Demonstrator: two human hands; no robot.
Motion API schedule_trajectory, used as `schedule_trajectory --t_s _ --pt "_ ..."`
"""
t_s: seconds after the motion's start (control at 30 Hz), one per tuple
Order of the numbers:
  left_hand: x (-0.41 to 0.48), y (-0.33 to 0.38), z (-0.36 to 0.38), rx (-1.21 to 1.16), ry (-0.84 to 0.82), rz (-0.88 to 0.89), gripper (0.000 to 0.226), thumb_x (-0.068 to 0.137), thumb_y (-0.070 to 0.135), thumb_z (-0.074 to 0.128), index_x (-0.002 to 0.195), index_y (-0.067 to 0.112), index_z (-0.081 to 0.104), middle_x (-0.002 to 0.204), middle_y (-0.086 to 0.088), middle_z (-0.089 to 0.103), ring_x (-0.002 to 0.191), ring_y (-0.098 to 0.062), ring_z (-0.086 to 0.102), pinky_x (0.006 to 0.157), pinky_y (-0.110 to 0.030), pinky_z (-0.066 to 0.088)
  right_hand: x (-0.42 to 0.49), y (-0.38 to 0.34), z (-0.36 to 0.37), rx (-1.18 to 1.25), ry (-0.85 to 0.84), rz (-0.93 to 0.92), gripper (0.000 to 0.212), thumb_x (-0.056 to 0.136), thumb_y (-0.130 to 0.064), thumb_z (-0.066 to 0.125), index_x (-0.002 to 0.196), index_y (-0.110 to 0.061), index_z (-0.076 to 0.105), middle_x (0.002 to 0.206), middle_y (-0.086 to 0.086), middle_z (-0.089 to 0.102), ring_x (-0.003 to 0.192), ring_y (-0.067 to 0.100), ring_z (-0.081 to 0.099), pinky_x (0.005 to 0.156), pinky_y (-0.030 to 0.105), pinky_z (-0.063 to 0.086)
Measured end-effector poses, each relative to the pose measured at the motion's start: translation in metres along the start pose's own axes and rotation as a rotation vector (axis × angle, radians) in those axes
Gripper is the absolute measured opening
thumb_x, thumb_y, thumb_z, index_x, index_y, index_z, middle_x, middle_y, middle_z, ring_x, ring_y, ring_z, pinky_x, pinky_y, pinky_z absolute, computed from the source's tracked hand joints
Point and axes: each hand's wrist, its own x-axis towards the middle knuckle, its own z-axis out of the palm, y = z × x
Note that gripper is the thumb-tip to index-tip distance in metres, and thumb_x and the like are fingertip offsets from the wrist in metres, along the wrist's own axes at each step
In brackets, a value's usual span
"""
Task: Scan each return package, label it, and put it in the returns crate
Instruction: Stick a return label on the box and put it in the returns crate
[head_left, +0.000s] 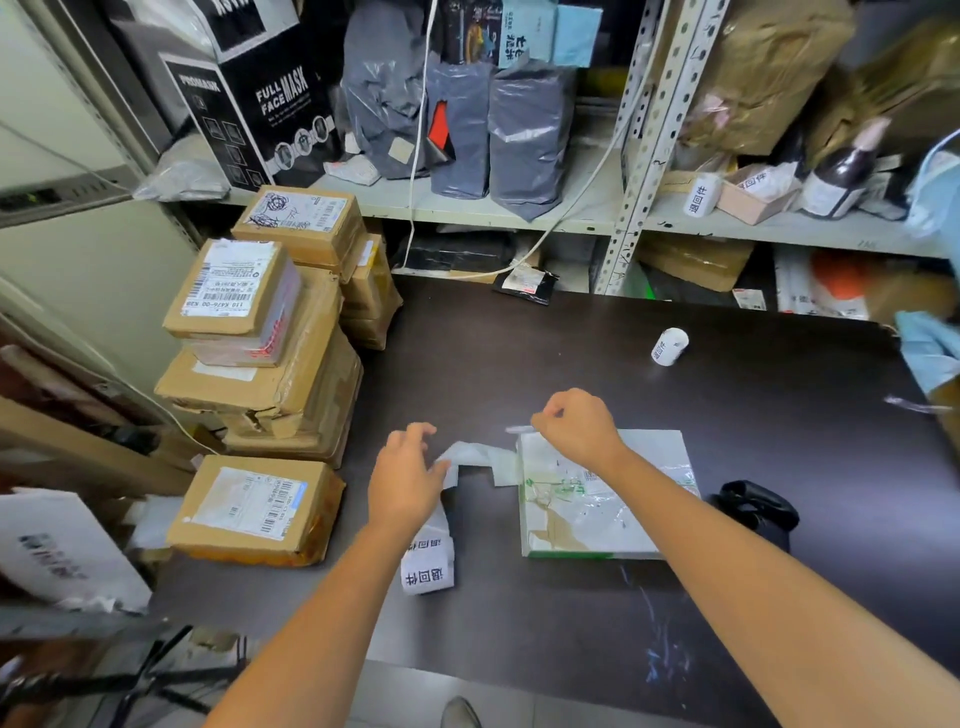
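Observation:
A flat white package (613, 512) with green print and torn tape lies on the dark table (727, 415) in front of me. My right hand (576, 426) hovers over its top left corner and pinches a small white label. A strip of white labels (470, 460) runs left from that corner down to a label roll (428, 569) printed with black characters. My left hand (408, 475) rests with relaxed fingers on the strip. A black handheld scanner (756, 506) lies just right of the package.
Stacked cardboard parcels (265, 343) stand at the table's left, with one more box (257, 512) in front of them. A second label roll (669, 346) lies at the far middle. Shelves (519, 213) behind hold grey bags and boxes. Blue cloth (930, 358) sits at the right edge.

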Motion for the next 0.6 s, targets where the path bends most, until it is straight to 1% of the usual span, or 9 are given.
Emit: schedule_trajectory --t_s 0.07,0.13,0.17,0.23,0.3,0.37,0.47,0.53,0.6 --pt "-0.002 0.024 0.009 0.024 0.013 0.135 0.027 0.091 0.029 0.061 0.118 0.031 0.056 0.107 0.008 0.054 0.097 -0.013 0.055 0.078 -0.030 0.047 -0.007 0.013 -0.009 -0.054 -0.023 0.043 0.037 0.083 -0.030 0.054 0.056 -0.010 0.040 0.057 0.007 0.043 0.055 0.023 0.040 0.054 0.031 0.034" --pt "-0.006 0.045 0.026 -0.002 -0.084 0.170 0.023 0.092 0.025 0.058 0.114 0.029 0.059 0.105 0.007 0.057 0.094 -0.015 0.057 0.080 -0.030 0.046 -0.013 0.028 -0.017 -0.051 -0.026 0.086 0.043 0.086 -0.033 0.052 0.054 -0.013 0.031 0.055 0.006 0.035 0.054 0.022 0.036 0.052 0.032 0.028" --pt "-0.008 0.051 0.038 -0.033 -0.173 0.153 0.025 0.090 0.024 0.060 0.115 0.028 0.060 0.106 0.006 0.058 0.094 -0.017 0.059 0.081 -0.030 0.046 -0.016 0.037 -0.021 -0.015 -0.021 0.098 0.043 0.086 -0.030 0.054 0.053 -0.013 0.030 0.056 0.006 0.033 0.056 0.022 0.034 0.053 0.033 0.027" --pt "-0.014 0.061 0.061 -0.138 -0.394 0.091 0.040 0.082 0.025 0.069 0.121 0.028 0.059 0.114 0.000 0.057 0.094 -0.020 0.063 0.085 -0.030 0.051 -0.021 0.055 -0.029 0.079 -0.017 0.105 0.040 0.082 -0.022 0.058 0.052 -0.013 0.033 0.058 0.006 0.034 0.058 0.021 0.033 0.054 0.032 0.027" --pt "-0.018 0.062 0.085 -0.210 -0.525 0.071 0.063 0.070 0.023 0.076 0.130 0.028 0.055 0.120 -0.010 0.055 0.088 -0.021 0.065 0.076 -0.029 0.057 -0.025 0.076 -0.035 0.129 -0.030 0.129 0.031 0.081 -0.018 0.062 0.054 -0.012 0.047 0.060 0.004 0.046 0.058 0.018 0.042 0.055 0.028 0.034" --pt "-0.019 0.061 0.102 -0.200 -0.546 0.060 0.072 0.070 0.011 0.073 0.136 0.027 0.051 0.119 -0.016 0.053 0.084 -0.022 0.064 0.063 -0.019 0.057 -0.028 0.095 -0.039 0.189 -0.052 0.181 0.020 0.081 -0.014 0.066 0.063 -0.015 0.058 0.065 -0.001 0.057 0.064 0.016 0.054 0.058 0.025 0.043" --pt "-0.017 0.057 0.111 -0.159 -0.529 0.054 0.079 0.077 0.001 0.069 0.144 0.032 0.042 0.124 -0.010 0.045 0.092 -0.018 0.060 0.069 -0.010 0.048 -0.029 0.121 -0.040 0.316 -0.102 0.276 0.010 0.082 -0.004 0.066 0.080 -0.014 0.063 0.078 0.004 0.060 0.068 0.022 0.060 0.068 0.036 0.053" --pt "-0.012 0.053 0.114 -0.164 -0.528 0.052 0.083 0.077 0.002 0.070 0.146 0.034 0.037 0.125 -0.008 0.046 0.097 -0.016 0.057 0.068 -0.002 0.040 -0.031 0.133 -0.040 0.375 -0.134 0.329 0.010 0.084 0.001 0.063 0.085 -0.009 0.061 0.080 0.008 0.055 0.059 0.021 0.054 0.060 0.034 0.050" --pt "-0.011 0.053 0.114 -0.180 -0.537 0.053 0.085 0.076 0.003 0.070 0.147 0.035 0.036 0.128 -0.006 0.046 0.107 -0.017 0.055 0.069 0.003 0.040 -0.035 0.141 -0.041 0.386 -0.170 0.366 0.009 0.086 0.000 0.064 0.089 -0.007 0.060 0.085 0.009 0.052 0.055 0.019 0.052 0.055 0.029 0.047"
